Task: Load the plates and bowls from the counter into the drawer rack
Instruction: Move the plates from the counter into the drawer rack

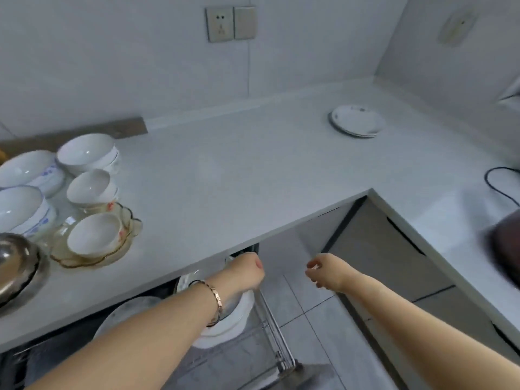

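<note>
I'm looking down over an L-shaped pale tabletop (225, 175) with the drawer rack (277, 330) pulled out beneath its front edge. My left hand (246, 270) reaches down into the rack, a gold bracelet (215, 301) on the wrist, and its grip is curled over the rim of a white bowl (230, 319) sitting in the rack; the fingers are hidden below the tabletop edge, so I cannot tell whether they are clamped on the bowl or only resting on it. My right hand (326, 273) hangs in the air just right of the rack, above the tiled floor (306, 311), its grip loosely half-curled and empty. Another white dish (185, 281) stands further back in the rack, and a large pale plate (123, 313) lies to the left under my forearm. On the tabletop at far left a cluster waits: a stack of white bowls (87, 153), two blue-patterned bowls (26, 170), two small bowls (90, 187) with reddish markings, the nearer one sitting on a scalloped glass plate (112, 256), and a metal bowl (14, 263) at the edge. Well apart, toward the far right corner, a short stack of white plates (356, 121) lies flat. A black cord (498, 187) runs across the right wing of the tabletop.
</note>
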Demonstrator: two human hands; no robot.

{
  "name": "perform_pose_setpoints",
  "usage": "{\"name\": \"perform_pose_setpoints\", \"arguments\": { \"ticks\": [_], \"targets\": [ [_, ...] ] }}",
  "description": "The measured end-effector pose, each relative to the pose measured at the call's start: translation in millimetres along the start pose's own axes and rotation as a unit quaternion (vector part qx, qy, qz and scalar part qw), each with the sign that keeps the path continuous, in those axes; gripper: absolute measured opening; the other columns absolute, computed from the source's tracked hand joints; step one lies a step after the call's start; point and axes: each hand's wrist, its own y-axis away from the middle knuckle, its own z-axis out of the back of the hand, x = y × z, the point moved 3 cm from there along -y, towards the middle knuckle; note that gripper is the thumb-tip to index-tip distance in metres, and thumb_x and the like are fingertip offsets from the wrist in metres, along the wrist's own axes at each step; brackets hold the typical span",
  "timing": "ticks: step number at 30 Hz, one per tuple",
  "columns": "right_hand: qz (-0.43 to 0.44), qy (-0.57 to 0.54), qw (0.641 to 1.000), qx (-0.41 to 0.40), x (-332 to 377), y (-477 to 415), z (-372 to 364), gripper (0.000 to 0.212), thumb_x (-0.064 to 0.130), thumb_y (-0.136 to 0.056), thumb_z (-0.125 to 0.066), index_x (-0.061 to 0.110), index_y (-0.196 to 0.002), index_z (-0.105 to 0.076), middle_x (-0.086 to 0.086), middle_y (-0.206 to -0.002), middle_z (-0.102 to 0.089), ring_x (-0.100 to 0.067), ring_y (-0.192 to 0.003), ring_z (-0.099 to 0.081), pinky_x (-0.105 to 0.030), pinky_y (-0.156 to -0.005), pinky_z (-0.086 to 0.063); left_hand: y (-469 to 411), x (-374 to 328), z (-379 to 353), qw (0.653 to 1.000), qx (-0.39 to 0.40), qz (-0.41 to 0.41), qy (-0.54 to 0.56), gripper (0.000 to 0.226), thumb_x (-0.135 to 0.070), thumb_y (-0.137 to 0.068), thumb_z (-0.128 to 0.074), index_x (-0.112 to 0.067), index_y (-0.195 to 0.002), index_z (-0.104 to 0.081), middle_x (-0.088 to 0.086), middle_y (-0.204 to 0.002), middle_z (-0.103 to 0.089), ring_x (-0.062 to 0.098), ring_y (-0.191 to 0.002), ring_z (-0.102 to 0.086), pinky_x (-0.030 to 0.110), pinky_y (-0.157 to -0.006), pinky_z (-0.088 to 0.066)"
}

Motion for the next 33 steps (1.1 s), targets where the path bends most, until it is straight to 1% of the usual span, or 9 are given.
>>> {"name": "perform_pose_setpoints", "arguments": {
  "ticks": [3, 7, 11, 15, 19, 25, 29, 31, 33],
  "targets": [
    [0.021, 0.054, 0.998, -0.022, -48, 2, 75, 0.039, 0.018, -0.089, -0.048, -0.008, -0.116, -0.057, -0.022, -0.122, -0.062, -0.034, -0.111, -0.060, -0.039, -0.095, -0.048, -21, -84, -20, 1.000, -0.024, -0.012, 0.000, 0.021, -0.007, -0.083, -0.043, -0.021, -0.070, -0.053, 0.016, -0.081, -0.064, 0.024, -0.077, -0.059, 0.025, -0.066, -0.042],
    [0.033, 0.093, 0.994, -0.048, -103, 7, 172, 0.038, 0.024, -0.092, -0.048, 0.004, -0.124, -0.056, -0.011, -0.132, -0.057, -0.025, -0.121, -0.054, -0.030, -0.101, -0.042, -48, -184, -33, 0.997, -0.050, -0.018, 0.057, 0.022, -0.010, -0.084, -0.041, -0.022, -0.066, -0.045, 0.001, -0.065, -0.055, 0.026, -0.075, -0.057, 0.023, -0.054, -0.040],
    [0.020, 0.091, 0.993, -0.072, -140, 1, 248, 0.036, 0.020, -0.090, -0.048, 0.002, -0.119, -0.060, -0.014, -0.124, -0.062, -0.025, -0.105, -0.060, -0.031, -0.092, -0.046, -61, -258, -36, 0.995, -0.061, -0.028, 0.075, 0.009, -0.013, -0.086, -0.042, -0.021, -0.085, -0.045, -0.001, -0.072, -0.054, 0.025, -0.076, -0.057, 0.025, -0.060, -0.042],
    [0.010, 0.062, 0.994, -0.084, -164, -27, 299, 0.036, 0.020, -0.090, -0.047, 0.005, -0.123, -0.055, -0.010, -0.119, -0.063, -0.026, -0.104, -0.061, -0.032, -0.089, -0.046, -84, -310, -29, 0.994, -0.064, -0.039, 0.075, 0.021, -0.009, -0.085, -0.040, -0.025, -0.072, -0.041, 0.002, -0.069, -0.053, 0.024, -0.073, -0.053, 0.024, -0.054, -0.039],
    [-0.003, 0.044, 0.996, -0.077, -177, -67, 336, 0.035, 0.017, -0.089, -0.047, 0.002, -0.118, -0.057, -0.007, -0.094, -0.060, -0.022, -0.083, -0.058, -0.027, -0.071, -0.044, -126, -344, -15, 0.994, -0.073, -0.036, 0.077, 0.015, -0.007, -0.087, -0.040, -0.019, -0.081, -0.046, 0.008, -0.084, -0.056, 0.023, -0.079, -0.056, 0.022, -0.051, -0.037],
    [-0.007, 0.020, 0.996, -0.082, -178, -176, 391, 0.038, 0.015, -0.087, -0.046, -0.006, -0.115, -0.058, -0.007, -0.085, -0.056, -0.020, -0.076, -0.052, -0.026, -0.072, -0.040, -235, -382, 19, 0.991, -0.091, -0.026, 0.095, 0.028, -0.003, -0.085, -0.037, -0.020, -0.063, -0.039, 0.015, -0.086, -0.057, 0.026, -0.074, -0.052, 0.023, -0.053, -0.035],
    [-0.027, -0.040, 0.994, -0.102, -168, -275, 429, 0.034, 0.020, -0.089, -0.047, 0.008, -0.119, -0.058, -0.009, -0.104, -0.066, -0.026, -0.092, -0.064, -0.029, -0.083, -0.049, -335, -406, 56, 0.989, -0.081, 0.014, 0.125, 0.028, -0.003, -0.088, -0.035, -0.020, -0.066, -0.037, 0.008, -0.077, -0.051, 0.023, -0.066, -0.050, 0.021, -0.047, -0.031],
    [-0.055, -0.072, 0.989, -0.114, -163, -321, 446, 0.041, 0.023, -0.090, -0.048, 0.013, -0.130, -0.045, -0.012, -0.115, -0.065, -0.026, -0.098, -0.063, -0.027, -0.082, -0.046, -381, -416, 76, 0.985, -0.070, 0.047, 0.151, 0.022, -0.004, -0.091, -0.034, -0.018, -0.074, -0.038, 0.006, -0.077, -0.046, 0.019, -0.061, -0.047, 0.020, -0.045, -0.029],
    [-0.086, -0.096, 0.983, -0.129, -159, -361, 461, 0.050, 0.026, -0.092, -0.048, 0.012, -0.138, -0.033, -0.016, -0.119, -0.063, -0.029, -0.103, -0.060, -0.026, -0.079, -0.042, -421, -425, 88, 0.981, -0.059, 0.064, 0.174, 0.011, -0.006, -0.091, -0.038, -0.014, -0.091, -0.045, 0.007, -0.087, -0.049, 0.019, -0.067, -0.054, 0.021, -0.048, -0.034]
  ]
}}
